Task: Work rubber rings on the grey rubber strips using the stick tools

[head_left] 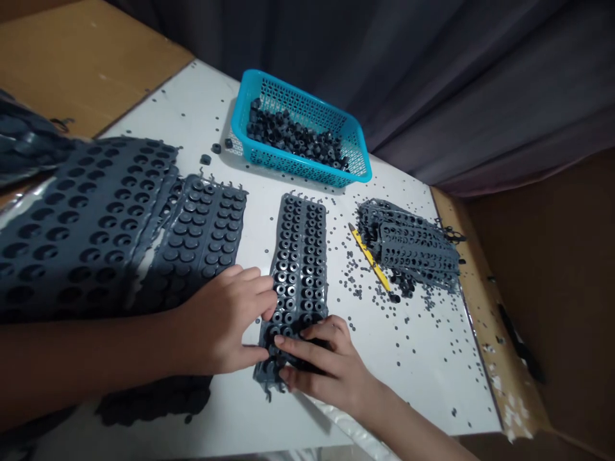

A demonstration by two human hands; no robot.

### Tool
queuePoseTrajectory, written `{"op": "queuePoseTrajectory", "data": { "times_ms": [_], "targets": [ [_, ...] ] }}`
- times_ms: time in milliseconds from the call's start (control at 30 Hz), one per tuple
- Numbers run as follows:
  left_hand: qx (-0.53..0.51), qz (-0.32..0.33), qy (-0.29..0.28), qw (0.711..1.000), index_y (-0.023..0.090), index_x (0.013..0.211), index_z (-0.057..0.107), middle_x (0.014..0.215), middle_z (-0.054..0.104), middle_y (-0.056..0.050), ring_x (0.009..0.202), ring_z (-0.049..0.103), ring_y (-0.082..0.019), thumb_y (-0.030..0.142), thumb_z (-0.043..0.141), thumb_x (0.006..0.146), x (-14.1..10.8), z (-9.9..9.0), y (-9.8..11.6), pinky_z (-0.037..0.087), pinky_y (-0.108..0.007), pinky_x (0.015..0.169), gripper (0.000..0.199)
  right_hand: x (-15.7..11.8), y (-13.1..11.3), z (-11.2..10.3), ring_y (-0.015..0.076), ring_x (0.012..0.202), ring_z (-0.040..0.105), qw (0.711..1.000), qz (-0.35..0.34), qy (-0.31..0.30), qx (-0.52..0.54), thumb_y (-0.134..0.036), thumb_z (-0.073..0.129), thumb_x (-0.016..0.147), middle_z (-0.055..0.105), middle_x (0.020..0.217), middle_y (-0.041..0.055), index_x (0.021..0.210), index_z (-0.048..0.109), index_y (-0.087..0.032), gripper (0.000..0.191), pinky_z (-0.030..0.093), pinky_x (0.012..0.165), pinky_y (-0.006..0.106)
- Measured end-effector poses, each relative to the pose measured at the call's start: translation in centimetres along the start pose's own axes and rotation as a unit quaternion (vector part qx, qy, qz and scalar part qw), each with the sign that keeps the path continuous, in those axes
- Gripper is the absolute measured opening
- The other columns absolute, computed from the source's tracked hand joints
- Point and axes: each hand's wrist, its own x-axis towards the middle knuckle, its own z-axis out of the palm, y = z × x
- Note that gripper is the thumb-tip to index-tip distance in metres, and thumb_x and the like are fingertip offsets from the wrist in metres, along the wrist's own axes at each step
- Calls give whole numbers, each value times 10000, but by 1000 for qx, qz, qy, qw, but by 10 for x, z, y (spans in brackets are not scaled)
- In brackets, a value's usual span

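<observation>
One dark-grey, studded, rectangular rubbery sheet (301, 269) lay on the white table (423, 397), left hand (235, 314) loosely parted at its edge, right hand (331, 365) spread over its near end; probably light, pliable, best held by the margins.

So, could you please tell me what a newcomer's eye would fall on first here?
Probably the bright blue basket at the back of the white tabletop, with many small black pieces inside. Next might come the left hand and right hand at the near end of a dark studded strip, then the yellow stick beside the dark pile on the right.
</observation>
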Motion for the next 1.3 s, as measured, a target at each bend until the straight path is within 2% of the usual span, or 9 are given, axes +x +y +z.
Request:
{"op": "queuePoseTrajectory", "data": {
  "times_ms": [100,233,400,800,900,1033,1100,1200,1300],
  "targets": [
    [2,-2,-4,1000,186,762,507,784,522,-8,760,440,-198,269,666,664,0,-1,1,266,-332,670,205,-1,2,-2,153,990,535,1000,-7,-14,6,-293,681,830,664,1179,-96,896,673,-281,68,440,836,332],
    [9,3,-3,1000,187,762,495,794,518,-11,761,436,-198,278,674,676,-1,-2,2,270,-334,667,219,5,2,-10,148,1041,555,994,-74,-57,-49,-233,660,837,660,1197,-43,890,657,-259,59,431,889,344],
    [15,-16,11,1000,189,764,489,812,506,-12,778,432,-204,272,707,661,-3,1,3,271,-339,679,255,13,5,-13,147,1016,569,981,-159,-66,-93,-234,644,820,672,1173,35,892,615,-239,78,462,800,314],
    [41,-37,33,998,189,732,441,812,466,-22,781,410,-217,217,647,639,-3,3,5,266,-350,667,229,30,8,-5,151,905,539,974,-194,-53,-101,-233,622,828,696,1083,88,861,572,-214,63,439,721,304],
    [51,-31,36,998,189,760,460,840,477,-33,805,418,-230,255,663,660,-4,4,5,275,-359,680,235,39,11,-12,151,904,547,980,-161,-25,-114,-212,632,832,697,1104,81,835,560,-216,72,437,750,312],
    [47,-30,30,998,181,774,477,862,478,-33,823,422,-233,278,705,633,-4,3,5,274,-357,699,285,43,27,-25,148,912,581,987,-84,47,-128,-135,612,848,693,1134,0,854,557,-258,134,461,746,325],
    [32,-36,26,999,182,742,468,831,468,-17,800,418,-219,275,720,614,-4,1,3,262,-340,686,298,33,37,-29,170,902,599,984,13,99,-148,-121,597,856,704,1103,-10,926,578,-277,172,476,724,344],
    [6,-30,29,999,181,721,468,796,466,3,770,417,-194,262,733,602,-2,0,1,249,-320,681,301,9,42,-28,243,991,581,952,205,178,-139,-138,593,854,697,1107,47,991,603,-252,179,478,792,438],
    [-17,4,14,1000,178,672,486,740,480,21,731,421,-169,221,727,626,-1,-1,-1,237,-314,684,249,-9,30,-21,278,1059,555,954,251,156,-53,-212,585,868,669,1160,79,932,621,-228,75,473,822,490]
  ]
}}
